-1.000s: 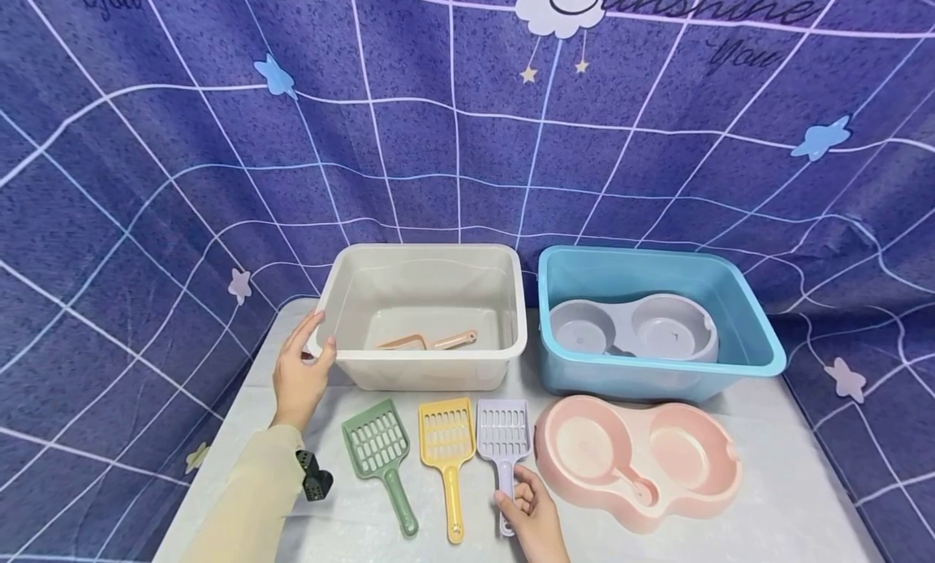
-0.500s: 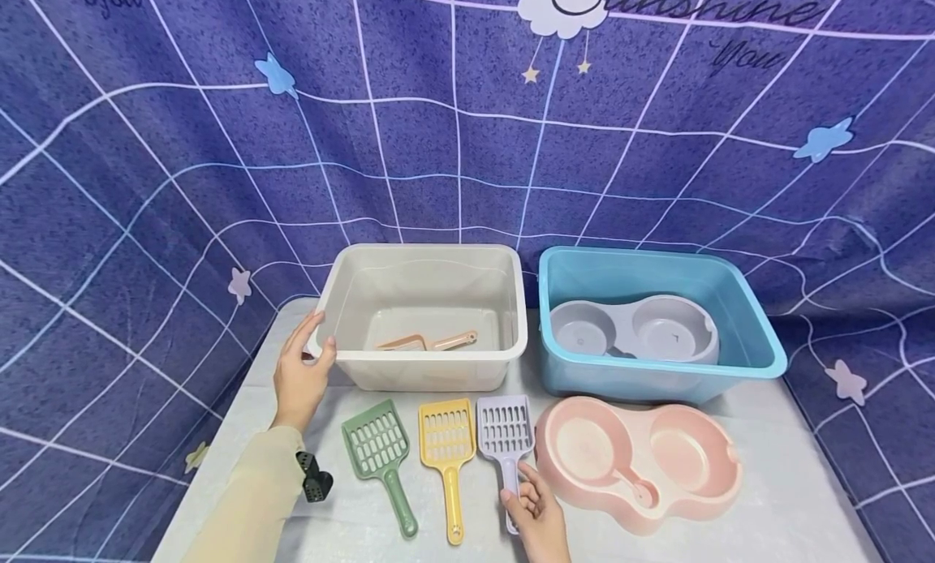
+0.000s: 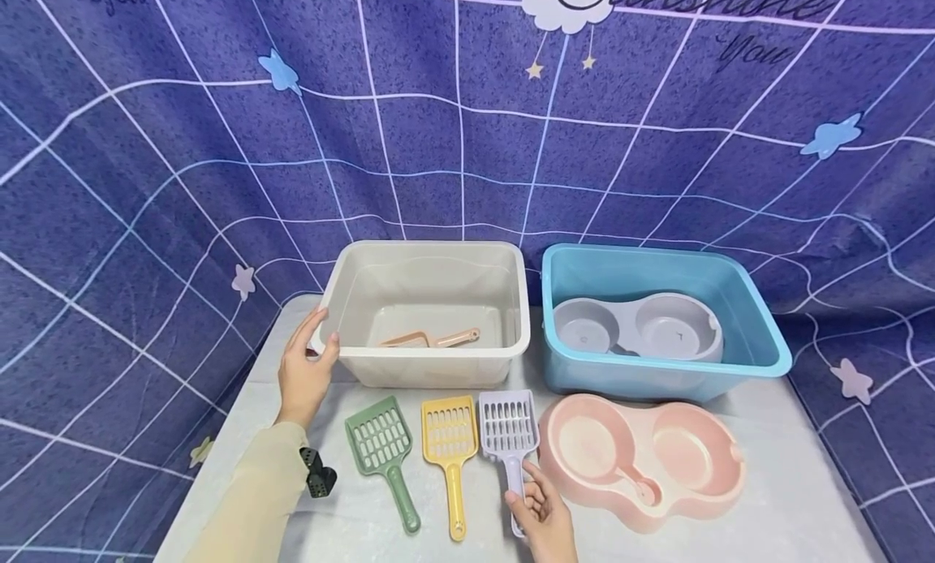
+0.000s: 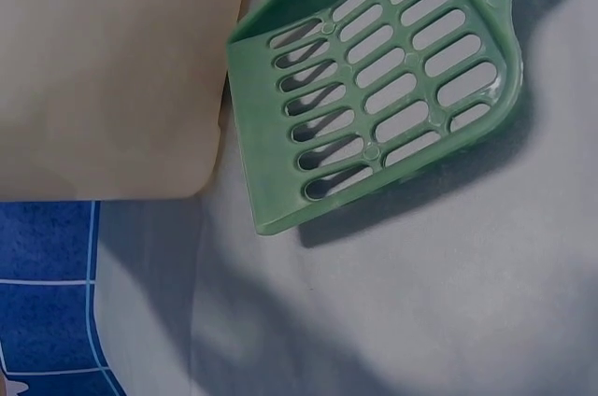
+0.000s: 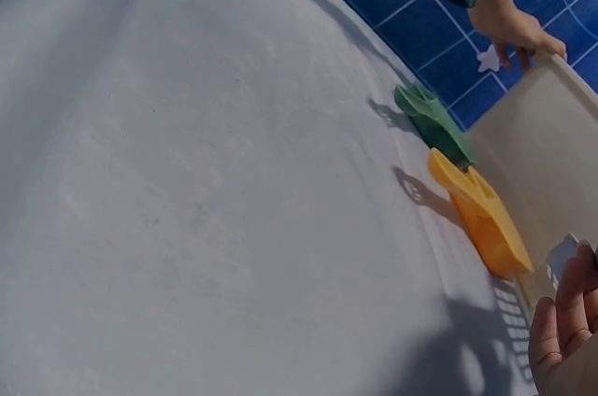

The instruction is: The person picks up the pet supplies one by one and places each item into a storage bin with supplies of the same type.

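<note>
My left hand (image 3: 305, 376) grips the front left corner of a beige litter box (image 3: 431, 368), thumb at the front rim and fingers along the left side. An orange scoop (image 3: 456, 338) lies inside it. My right hand (image 3: 542, 510) pinches the handle of a lavender slotted litter scoop (image 3: 509, 425), thumb on one side and fingertips on the other. In the right wrist view, a slotted shadow falls on the table below this hand. Left of it lie a yellow litter scoop (image 3: 450, 433) and a green litter scoop (image 3: 380, 437), heads toward the litter box.
At the back right stands a blue litter box (image 3: 657, 376) holding a grey double pet bowl (image 3: 628, 324). A pink double pet bowl (image 3: 639, 437) sits in front of it, right of my right hand. A blue patterned curtain (image 3: 467, 125) hangs behind the white-covered table (image 3: 767, 449).
The lavender scoop has shifted slightly right and its head has come up a little, with my right hand moving along with it. My left hand keeps its grip on the beige litter box.
</note>
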Demonstrator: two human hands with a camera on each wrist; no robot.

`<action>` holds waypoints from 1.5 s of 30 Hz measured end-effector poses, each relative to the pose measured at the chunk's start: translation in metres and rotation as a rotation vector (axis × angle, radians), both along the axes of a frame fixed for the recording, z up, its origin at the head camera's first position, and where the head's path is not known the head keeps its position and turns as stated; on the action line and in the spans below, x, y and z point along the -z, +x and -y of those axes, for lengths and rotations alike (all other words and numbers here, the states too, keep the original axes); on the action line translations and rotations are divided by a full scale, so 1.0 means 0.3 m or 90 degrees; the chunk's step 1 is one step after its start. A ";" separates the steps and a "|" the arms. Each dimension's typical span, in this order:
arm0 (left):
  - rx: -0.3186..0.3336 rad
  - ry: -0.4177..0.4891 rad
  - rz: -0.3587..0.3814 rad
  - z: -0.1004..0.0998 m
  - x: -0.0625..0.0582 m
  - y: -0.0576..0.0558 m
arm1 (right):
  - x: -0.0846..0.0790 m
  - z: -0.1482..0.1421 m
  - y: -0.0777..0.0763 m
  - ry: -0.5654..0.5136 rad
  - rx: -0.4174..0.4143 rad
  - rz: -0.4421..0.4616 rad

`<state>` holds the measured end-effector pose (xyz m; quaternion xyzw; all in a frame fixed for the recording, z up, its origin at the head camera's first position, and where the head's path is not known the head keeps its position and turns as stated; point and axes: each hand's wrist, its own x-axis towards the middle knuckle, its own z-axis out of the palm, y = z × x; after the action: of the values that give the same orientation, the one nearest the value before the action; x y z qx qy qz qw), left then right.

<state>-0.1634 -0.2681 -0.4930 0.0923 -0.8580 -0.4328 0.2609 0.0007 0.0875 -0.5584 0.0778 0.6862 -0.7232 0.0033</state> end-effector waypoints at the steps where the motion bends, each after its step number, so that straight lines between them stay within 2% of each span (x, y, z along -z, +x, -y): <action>1: -0.001 0.000 0.001 -0.001 -0.001 -0.001 | -0.001 -0.001 0.002 0.001 -0.001 -0.005; 15: -0.002 0.012 0.003 -0.005 -0.010 -0.008 | -0.039 -0.008 0.023 -0.021 -0.011 -0.129; 26: -0.001 0.017 0.009 -0.003 -0.006 -0.003 | -0.093 -0.009 0.040 -0.011 -0.013 -0.163; 36: 0.006 0.028 -0.007 -0.010 -0.005 0.002 | -0.108 -0.003 0.052 -0.005 -0.007 -0.251; 45: 0.003 0.036 -0.005 -0.012 -0.007 0.005 | -0.125 0.003 0.053 -0.029 0.003 -0.314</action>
<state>-0.1617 -0.2646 -0.4908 0.0963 -0.8445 -0.4578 0.2606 0.0167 0.0865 -0.5209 -0.0995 0.6493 -0.7359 -0.1641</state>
